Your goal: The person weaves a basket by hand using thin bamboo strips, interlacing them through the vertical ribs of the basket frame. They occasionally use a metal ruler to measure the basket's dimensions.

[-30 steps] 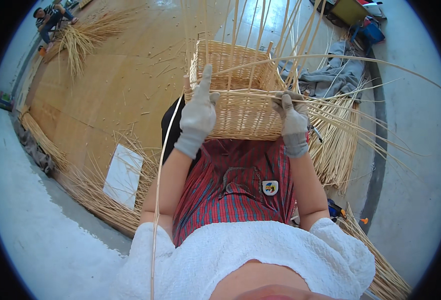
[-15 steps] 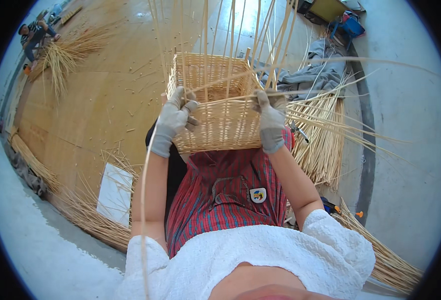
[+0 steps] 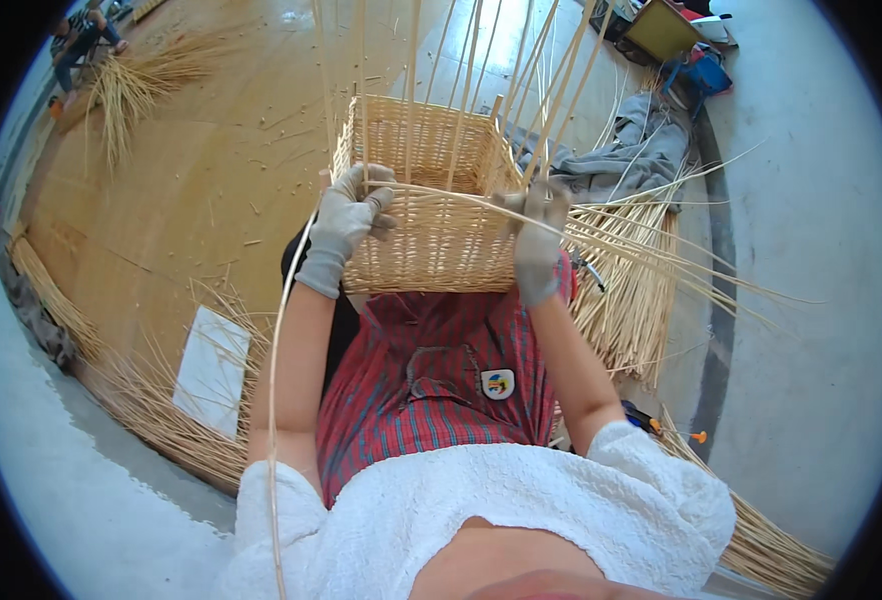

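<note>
A rectangular woven wicker basket [image 3: 431, 250], with tall upright stakes, sits over my red striped apron [image 3: 436, 410]. My left hand [image 3: 354, 215], in a pale grey glove, grips its near rim at the left corner, fingers wrapped around a stake and strand. A long pale strand [image 3: 279, 370] hangs down past my left forearm. My gloved right hand [image 3: 538, 225] is at the near right corner among horizontal weaving strands [image 3: 449, 192] that run across the rim and fan out rightward; its fingers are blurred, so their grip is unclear.
Another person [image 3: 81, 50] sits at the upper left by loose cane [image 3: 126, 105]. A white board [image 3: 211, 370] lies at lower left among cane. Cane bundles [image 3: 631, 300], grey cloth [image 3: 636, 150] and a blue item [image 3: 701, 75] are on the right.
Since a second ago, my left index finger has folded down from upright onto the rim. Both hands and the basket sit farther left in view; my right hand's fingers have shifted among the strands.
</note>
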Demonstrator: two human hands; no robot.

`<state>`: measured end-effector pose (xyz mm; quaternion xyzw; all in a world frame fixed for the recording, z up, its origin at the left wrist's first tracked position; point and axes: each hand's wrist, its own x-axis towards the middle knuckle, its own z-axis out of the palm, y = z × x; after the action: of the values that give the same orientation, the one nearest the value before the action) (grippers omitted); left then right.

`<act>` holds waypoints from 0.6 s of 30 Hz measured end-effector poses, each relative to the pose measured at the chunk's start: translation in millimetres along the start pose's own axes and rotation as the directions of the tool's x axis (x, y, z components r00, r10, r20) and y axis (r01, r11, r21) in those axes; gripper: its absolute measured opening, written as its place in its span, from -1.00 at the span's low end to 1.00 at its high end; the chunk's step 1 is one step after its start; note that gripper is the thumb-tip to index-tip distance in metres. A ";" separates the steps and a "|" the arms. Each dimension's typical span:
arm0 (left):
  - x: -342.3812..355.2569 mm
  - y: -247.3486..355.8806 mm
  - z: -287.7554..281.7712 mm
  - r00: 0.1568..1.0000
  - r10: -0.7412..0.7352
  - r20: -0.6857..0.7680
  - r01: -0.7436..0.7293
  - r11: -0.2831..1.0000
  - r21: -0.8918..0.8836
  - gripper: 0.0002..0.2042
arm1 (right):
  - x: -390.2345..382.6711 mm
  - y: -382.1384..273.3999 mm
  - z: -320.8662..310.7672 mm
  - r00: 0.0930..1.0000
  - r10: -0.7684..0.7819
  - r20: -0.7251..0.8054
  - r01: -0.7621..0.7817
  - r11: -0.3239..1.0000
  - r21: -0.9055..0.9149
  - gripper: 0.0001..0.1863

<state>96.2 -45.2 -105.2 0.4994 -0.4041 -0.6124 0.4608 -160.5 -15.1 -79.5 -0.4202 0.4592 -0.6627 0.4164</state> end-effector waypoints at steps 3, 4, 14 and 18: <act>-6.4 11.6 7.0 0.998 0.063 -0.020 -0.061 0.996 0.070 -0.79 | -29.5 6.0 -17.5 1.000 0.009 -0.027 -0.006 0.994 0.106 -0.71; -5.8 10.7 7.6 0.998 0.033 -0.059 -0.025 0.990 0.136 -0.77 | -38.0 4.3 -15.4 0.998 -0.067 -0.011 0.067 0.996 0.066 -0.72; -38.7 -11.3 11.4 0.846 0.512 -0.147 -0.504 0.859 0.091 -0.43 | 0.4 1.2 -52.9 0.986 0.163 -0.013 -0.163 0.987 0.006 -0.83; -53.4 -54.5 26.5 0.680 0.729 -0.075 -0.652 0.649 0.392 -0.70 | -1.2 14.6 -55.7 0.985 -0.002 -0.175 0.036 0.981 0.189 -0.79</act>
<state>65.5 21.0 -139.9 0.4424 -0.6069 -0.2498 0.6112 -210.1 -2.9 -106.2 -0.3230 0.4240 -0.7420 0.4067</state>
